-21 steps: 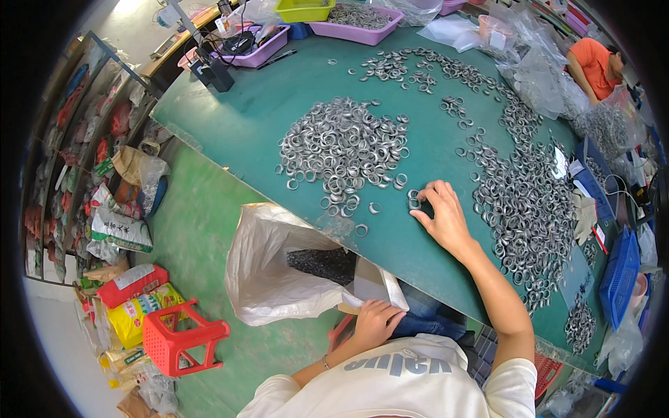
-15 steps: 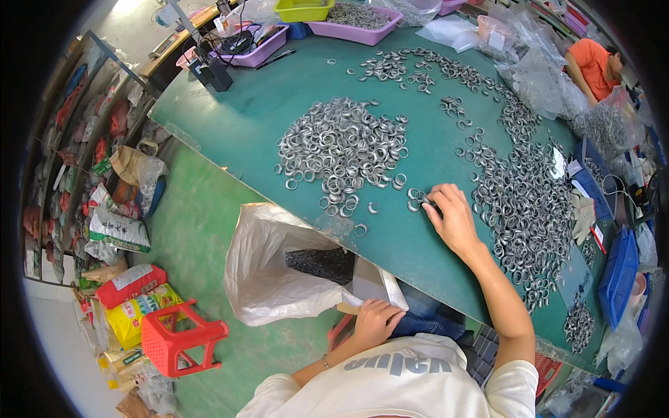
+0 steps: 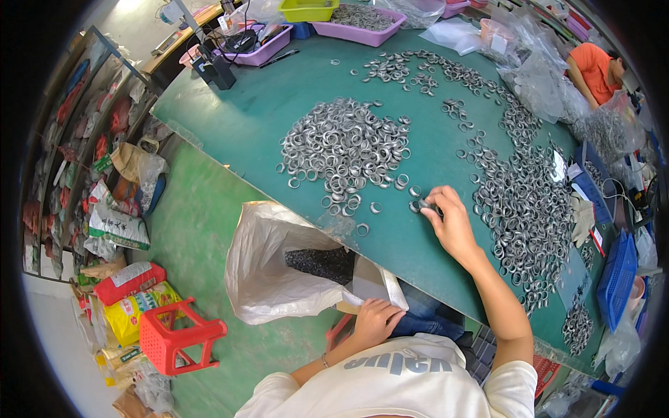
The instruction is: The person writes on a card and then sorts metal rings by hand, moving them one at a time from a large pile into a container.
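Observation:
My right hand is over the green table with its fingers curled in a pinch on a small grey metal ring. Next to its fingertips lie a few loose rings. To the left is a heap of silvery rings; to the right spreads a larger, darker mass of rings. Below the table edge, my left hand is closed on the rim of a white sack. Dark small pieces lie inside that open sack.
A red stool stands on the green floor, beside shelves full of bags. At the table's far side are purple trays and a yellow tray. A blue basket is at the right; a person in orange sits beyond plastic bags.
My right hand has barely moved, its fingers still at the rings. One loose ring now lies slightly apart from the others by the fingertips. My left hand stays on the sack.

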Tool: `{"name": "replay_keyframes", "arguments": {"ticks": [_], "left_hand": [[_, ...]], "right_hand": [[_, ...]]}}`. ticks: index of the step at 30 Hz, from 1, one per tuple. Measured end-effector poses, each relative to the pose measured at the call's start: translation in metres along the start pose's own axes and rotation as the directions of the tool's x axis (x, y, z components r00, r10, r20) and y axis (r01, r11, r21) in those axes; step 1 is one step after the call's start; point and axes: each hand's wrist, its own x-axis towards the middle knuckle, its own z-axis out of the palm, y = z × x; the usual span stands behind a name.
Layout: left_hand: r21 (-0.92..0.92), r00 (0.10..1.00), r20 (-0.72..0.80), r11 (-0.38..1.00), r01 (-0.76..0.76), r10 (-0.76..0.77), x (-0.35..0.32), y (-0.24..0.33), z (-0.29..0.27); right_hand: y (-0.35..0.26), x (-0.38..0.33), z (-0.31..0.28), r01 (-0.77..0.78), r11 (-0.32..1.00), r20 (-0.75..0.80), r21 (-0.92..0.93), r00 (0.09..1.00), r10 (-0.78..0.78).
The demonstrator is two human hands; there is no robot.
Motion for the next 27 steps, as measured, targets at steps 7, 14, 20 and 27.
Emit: {"name": "replay_keyframes", "arguments": {"ticks": [7,14,20,27], "left_hand": [[0.027,1.000,0.012,1.000,-0.003,0.003,0.000,0.000,0.000],[-0.005,1.000,0.000,1.000,0.020,-0.020,-0.004,0.000,0.000],[-0.018,1.000,-0.005,1.000,0.000,0.000,-0.002,-0.001,-0.001],[-0.014,1.000,-0.007,1.000,-0.002,0.002,-0.001,0.001,-0.002]], "right_hand": [[-0.068,-0.030,0.036,0.090,0.937,0.225,0.336,0.959,-0.173],[-0.021,-0.018,0.000,-0.120,0.887,-0.162,-0.445,0.985,0.052],[0.013,-0.019,0.003,-0.018,0.940,-0.104,-0.342,0.994,-0.019],[0.005,-0.004,0.024,0.100,0.959,-0.046,-0.265,0.992,-0.117]]}}
